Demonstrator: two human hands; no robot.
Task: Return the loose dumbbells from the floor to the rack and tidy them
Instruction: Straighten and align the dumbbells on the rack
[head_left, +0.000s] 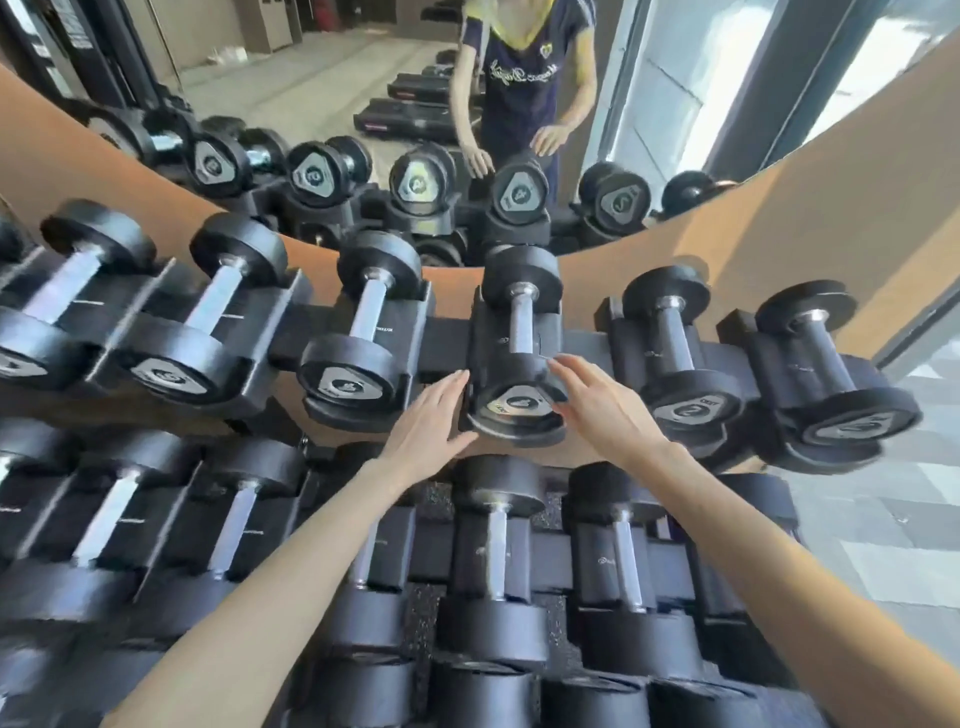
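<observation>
Both grips spread wide, the left hand (428, 421) and right hand (602, 405) flank the near head of a racked dumbbell (519, 364), probably to square it in its cradle.

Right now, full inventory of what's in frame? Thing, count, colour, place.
Top-tier dumbbells: six clearly in view, black heads with silver handles, each in a black cradle; the row runs off the left edge.
Lower-tier dumbbells: at least five, black, same kind, some blurred or hidden by the arms.
Rack: one, black, two tiers visible.
Mirror: one, behind the rack, reflecting the dumbbells, treadmills and the person.
Mirror surround: brown, curving behind the top tier.
Floor: grey tiles, at right.
Left hand: open, at the left side of the centre top-tier dumbbell's near head.
Right hand: open, at that head's right side.
</observation>
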